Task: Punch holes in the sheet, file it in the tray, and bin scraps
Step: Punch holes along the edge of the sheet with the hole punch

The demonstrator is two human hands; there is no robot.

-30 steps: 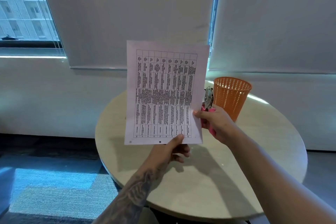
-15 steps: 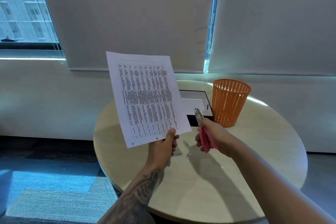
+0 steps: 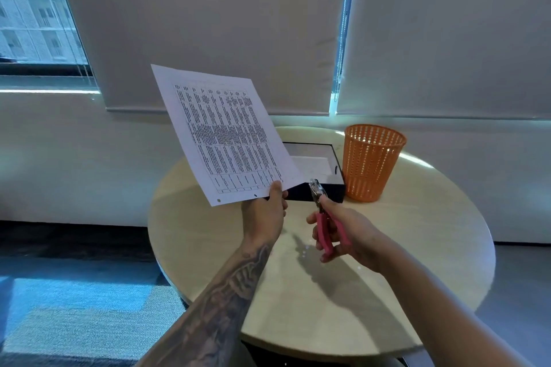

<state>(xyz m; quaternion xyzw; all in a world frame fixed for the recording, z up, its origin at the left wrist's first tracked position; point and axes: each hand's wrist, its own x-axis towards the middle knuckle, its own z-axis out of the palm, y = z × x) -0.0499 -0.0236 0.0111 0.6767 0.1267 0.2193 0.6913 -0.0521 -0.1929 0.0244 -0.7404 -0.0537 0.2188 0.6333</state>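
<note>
Sheet point(image 3: 226, 134) is held upright and tilted above the tabletop's point(image 3: 417, 247) left part, in front of the tray point(image 3: 325, 152). Two punched holes show along its near edge. It appears light, thin and limp; a pinch at that edge, as now, suits it. Left hand point(image 3: 265, 211) is closed on the near edge, thumb on the face. Right hand point(image 3: 343, 232) is wrapped around the punch point(image 3: 323, 217), just right of the sheet and apart from it. Bin point(image 3: 371, 162) stands beside the tray, far right. Small white scraps point(image 3: 304, 253) lie below the punch.

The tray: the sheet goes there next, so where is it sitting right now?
In the head view the tray sits at the table's far side, just left of the orange basket, partly hidden behind the sheet.
</note>
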